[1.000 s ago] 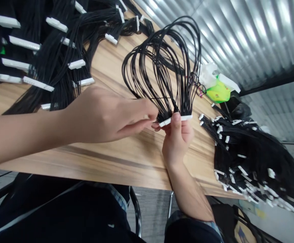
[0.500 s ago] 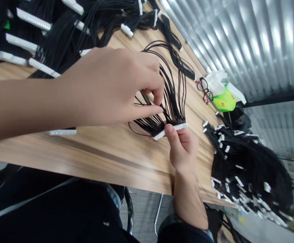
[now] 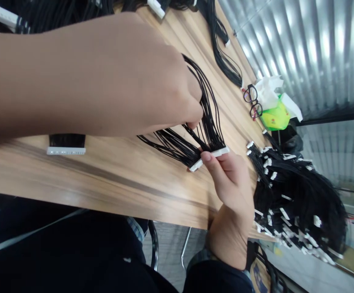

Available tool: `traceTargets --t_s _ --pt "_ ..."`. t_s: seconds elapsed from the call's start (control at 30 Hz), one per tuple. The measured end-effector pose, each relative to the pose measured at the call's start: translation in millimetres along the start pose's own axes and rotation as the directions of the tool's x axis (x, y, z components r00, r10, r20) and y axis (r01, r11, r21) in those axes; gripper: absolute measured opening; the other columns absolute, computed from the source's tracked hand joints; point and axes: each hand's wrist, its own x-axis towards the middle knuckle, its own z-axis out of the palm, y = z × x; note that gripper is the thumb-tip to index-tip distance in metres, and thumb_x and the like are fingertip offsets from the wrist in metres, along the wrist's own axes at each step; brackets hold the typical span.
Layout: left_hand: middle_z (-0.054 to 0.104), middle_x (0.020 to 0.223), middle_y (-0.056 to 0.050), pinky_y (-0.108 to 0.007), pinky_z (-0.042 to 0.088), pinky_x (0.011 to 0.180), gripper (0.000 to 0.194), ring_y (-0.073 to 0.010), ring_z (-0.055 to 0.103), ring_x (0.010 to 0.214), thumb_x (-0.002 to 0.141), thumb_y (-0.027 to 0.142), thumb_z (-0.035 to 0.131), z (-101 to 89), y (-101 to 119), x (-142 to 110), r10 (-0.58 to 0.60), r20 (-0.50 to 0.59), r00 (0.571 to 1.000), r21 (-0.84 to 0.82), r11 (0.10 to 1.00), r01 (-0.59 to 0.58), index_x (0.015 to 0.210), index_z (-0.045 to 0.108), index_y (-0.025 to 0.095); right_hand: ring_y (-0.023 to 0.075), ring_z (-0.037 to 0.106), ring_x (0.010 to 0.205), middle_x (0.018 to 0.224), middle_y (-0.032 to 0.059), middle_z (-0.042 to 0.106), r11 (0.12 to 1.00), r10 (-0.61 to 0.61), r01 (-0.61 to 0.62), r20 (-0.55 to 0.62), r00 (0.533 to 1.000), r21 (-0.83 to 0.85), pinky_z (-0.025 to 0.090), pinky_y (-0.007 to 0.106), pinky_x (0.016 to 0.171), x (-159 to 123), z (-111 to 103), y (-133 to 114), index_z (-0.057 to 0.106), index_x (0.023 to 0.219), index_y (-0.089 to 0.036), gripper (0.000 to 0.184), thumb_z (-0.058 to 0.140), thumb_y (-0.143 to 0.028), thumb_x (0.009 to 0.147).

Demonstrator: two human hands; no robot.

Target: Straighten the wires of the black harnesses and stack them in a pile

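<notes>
My right hand (image 3: 231, 179) pinches a white multi-pin connector (image 3: 221, 151) between thumb and fingers. Many thin black wires (image 3: 212, 114) fan out from it, up and to the left. Above the connector, my left hand (image 3: 167, 87) is closed, back towards me, with its curled fingertips on a few wires from the middle of the fan. Its palm and most of its fingers are hidden, and the hand covers part of the wires. On the table left of the harness lies another white connector (image 3: 66, 151) with black wires, partly under my left forearm.
More black harnesses (image 3: 70, 16) with white connectors lie at the upper left. A large heap of black wires (image 3: 305, 191) sits at the right end of the wooden table (image 3: 112, 179). Glasses (image 3: 253, 101) and a green packet (image 3: 276, 116) lie near the corrugated metal wall (image 3: 302, 44).
My left hand's thumb and fingers, apart before, have closed on some wires. The left-hand wires now lie flatter. My right hand keeps its hold on the connector, and the view has shifted slightly.
</notes>
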Motion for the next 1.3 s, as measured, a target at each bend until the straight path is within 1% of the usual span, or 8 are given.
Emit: traceTargets --t_s 0.17,0.37,0.57,0.7,0.8,0.9,1.07,1.3 --pt "0.072 0.099 0.004 -0.035 0.046 0.090 0.058 -0.0121 0.049 0.062 0.105 0.015 0.014 7.6 6.5 -1.2 0.107 -0.044 0.993 0.246 0.965 -0.093 0.111 0.071 0.026 0.0149 0.069 0.057 0.067 -0.0016 0.079 0.995 -0.075 0.081 0.103 0.992 -0.057 0.052 0.026 0.056 1.1 -11.0 -4.4 0.077 0.075 -0.025 0.032 0.061 -0.034 0.102" --pt "0.076 0.103 0.013 -0.021 0.044 0.065 0.028 -0.0042 0.061 0.072 0.112 0.040 0.048 30.5 -5.3 6.0 0.220 -0.073 0.973 -0.364 0.902 -0.231 0.112 0.075 0.035 0.0143 0.061 0.051 0.059 -0.0044 0.070 0.979 -0.152 0.133 0.122 0.981 0.156 0.052 0.027 0.052 -5.7 -10.2 10.6 0.075 0.075 -0.030 0.029 0.066 -0.045 0.098" --pt "0.078 0.100 0.008 -0.020 0.049 0.057 0.023 -0.0060 0.066 0.072 0.108 0.039 0.059 32.6 -7.9 8.2 0.090 0.056 0.994 -0.658 0.752 -0.031 0.119 0.078 0.035 0.0202 0.073 0.065 0.067 -0.0011 0.075 0.951 -0.001 0.012 -0.037 0.999 0.309 0.063 0.034 0.063 -11.3 4.5 24.6 0.076 0.076 -0.031 0.036 0.072 -0.065 0.086" --pt "0.074 0.084 0.003 -0.017 0.044 0.060 0.028 -0.0035 0.056 0.061 0.107 0.040 0.059 27.7 1.0 5.8 -0.024 0.079 0.997 -0.532 0.845 0.063 0.118 0.079 0.023 0.0226 0.077 0.070 0.072 -0.0002 0.077 0.905 0.087 -0.062 -0.041 0.995 0.421 0.067 0.039 0.067 -7.1 11.5 22.6 0.076 0.081 -0.030 0.038 0.073 -0.067 0.085" --pt "0.070 0.097 0.001 -0.022 0.049 0.077 0.029 -0.0064 0.061 0.079 0.107 0.039 0.057 26.7 7.1 5.3 -0.159 -0.159 0.974 -0.270 0.956 0.112 0.119 0.076 0.020 0.0199 0.075 0.064 0.070 -0.0008 0.076 0.907 0.107 -0.067 -0.075 0.991 0.416 0.066 0.037 0.064 -0.1 10.0 14.8 0.075 0.079 -0.028 0.033 0.071 -0.058 0.092" --pt "0.066 0.110 0.001 -0.023 0.045 0.079 0.028 -0.0121 0.065 0.101 0.109 0.032 0.047 27.7 12.9 2.8 -0.058 -0.428 0.902 0.057 0.994 0.091 0.117 0.072 0.021 0.0164 0.072 0.060 0.066 -0.0027 0.074 0.927 0.122 -0.024 -0.240 0.963 0.374 0.065 0.033 0.062 5.7 9.3 7.2 0.071 0.076 -0.026 0.031 0.070 -0.051 0.095" --pt "0.073 0.080 0.009 -0.016 0.030 0.052 0.020 -0.0075 0.067 0.063 0.107 0.033 0.057 32.0 23.7 -2.0 0.182 -0.378 0.908 0.305 0.950 -0.064 0.103 0.076 0.027 0.0139 0.067 0.052 0.064 -0.0044 0.069 0.913 0.181 0.022 -0.453 0.873 0.407 0.065 0.031 0.059 8.0 22.9 1.6 0.064 0.077 -0.028 0.027 0.069 -0.047 0.095" --pt "0.067 0.070 0.011 -0.009 0.030 0.054 0.043 -0.0039 0.068 0.061 0.108 0.022 0.041 28.6 26.3 0.1 0.250 -0.347 0.904 0.391 0.914 -0.103 0.094 0.081 0.030 0.0134 0.069 0.057 0.066 -0.0043 0.068 0.874 0.205 0.017 -0.401 0.893 0.485 0.064 0.028 0.059 3.5 38.7 1.4 0.066 0.082 -0.027 0.025 0.070 -0.048 0.094"
